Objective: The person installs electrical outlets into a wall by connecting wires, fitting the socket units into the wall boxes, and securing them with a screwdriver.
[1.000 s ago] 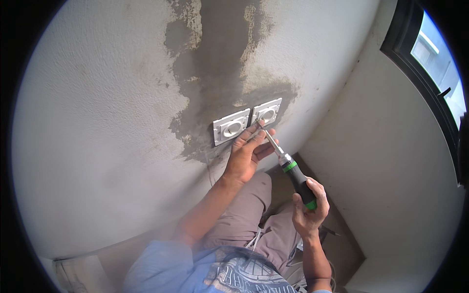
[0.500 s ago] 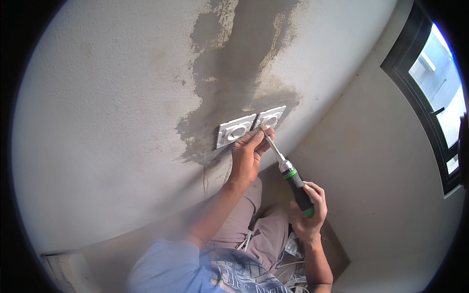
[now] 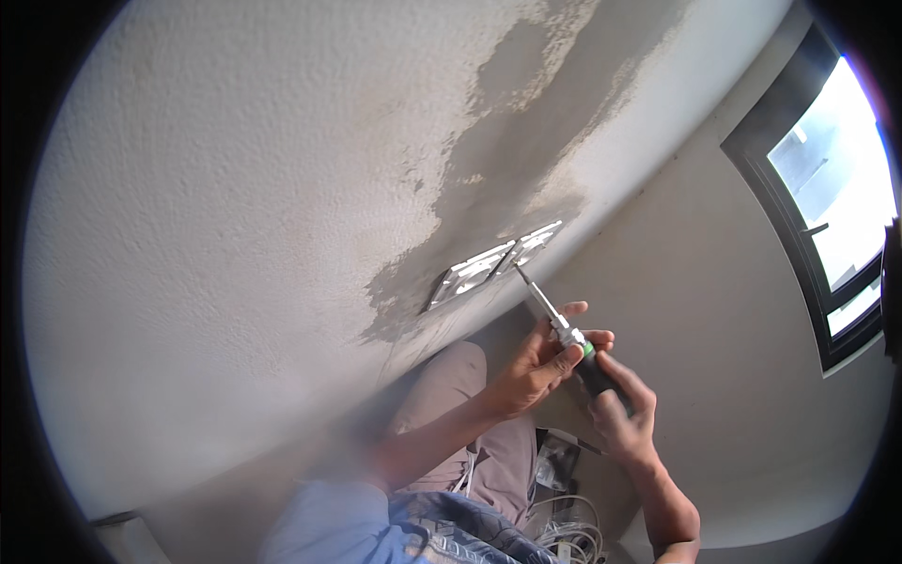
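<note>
A screwdriver (image 3: pixel 561 324) with a black and green handle slants up to the left, its tip at the lower edge of the right of two white wall-socket plates (image 3: pixel 535 246). My right hand (image 3: pixel 628 410) is wrapped round its handle. My left hand (image 3: pixel 538 368) holds the front of the screwdriver near the metal collar, thumb on one side and fingers beyond, some of them stretched out. The left socket plate (image 3: pixel 470 274) sits beside the other on the wall. Both plates are seen at a steep angle, so the screw under the tip cannot be made out.
Grey plaster (image 3: pixel 498 150) streaks the white wall (image 3: pixel 235 188) around the plates. A dark-framed window (image 3: pixel 787 160) is at the right. My bent knees (image 3: pixel 442 381) are close below the plates. Coiled white cable (image 3: pixel 575 526) and a clear plastic bag (image 3: pixel 556 462) lie on the floor.
My left hand has come away from the right plate, down to the screwdriver's collar. The view has tilted, showing the plates more edge-on. My right hand still grips the handle, now higher up.
</note>
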`<state>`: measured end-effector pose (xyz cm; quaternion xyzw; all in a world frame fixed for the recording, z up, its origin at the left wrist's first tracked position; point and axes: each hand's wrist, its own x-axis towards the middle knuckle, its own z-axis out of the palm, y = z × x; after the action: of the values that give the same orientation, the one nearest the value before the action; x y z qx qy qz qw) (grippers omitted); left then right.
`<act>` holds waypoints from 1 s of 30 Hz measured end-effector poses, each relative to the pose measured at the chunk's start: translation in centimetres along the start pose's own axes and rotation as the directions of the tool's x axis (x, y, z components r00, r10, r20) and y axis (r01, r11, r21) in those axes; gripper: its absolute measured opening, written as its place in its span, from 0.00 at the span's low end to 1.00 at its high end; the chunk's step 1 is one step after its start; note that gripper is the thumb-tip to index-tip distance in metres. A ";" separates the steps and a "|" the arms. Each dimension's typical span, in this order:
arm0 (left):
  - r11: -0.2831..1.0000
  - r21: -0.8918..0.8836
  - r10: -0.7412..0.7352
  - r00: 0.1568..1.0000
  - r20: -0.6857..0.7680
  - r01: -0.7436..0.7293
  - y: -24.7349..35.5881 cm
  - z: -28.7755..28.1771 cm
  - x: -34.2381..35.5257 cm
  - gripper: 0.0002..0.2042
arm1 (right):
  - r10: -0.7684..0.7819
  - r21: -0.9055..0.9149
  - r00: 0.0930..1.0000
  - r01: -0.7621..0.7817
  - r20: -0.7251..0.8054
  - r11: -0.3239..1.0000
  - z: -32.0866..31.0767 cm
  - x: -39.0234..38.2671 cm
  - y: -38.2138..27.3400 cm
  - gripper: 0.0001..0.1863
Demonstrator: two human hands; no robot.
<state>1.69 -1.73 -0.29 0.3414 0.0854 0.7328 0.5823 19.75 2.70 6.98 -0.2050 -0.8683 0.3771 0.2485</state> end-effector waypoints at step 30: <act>0.902 -0.217 0.302 0.904 -0.303 -0.374 -2.8 3.5 3.6 0.11 | -0.308 -0.710 0.942 0.309 0.135 0.633 -0.7 -1.4 -0.2 0.37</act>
<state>5.70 1.50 2.27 0.1689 0.0001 0.8665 0.4697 21.17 2.20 7.14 -0.1345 -0.9679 -0.0430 0.2080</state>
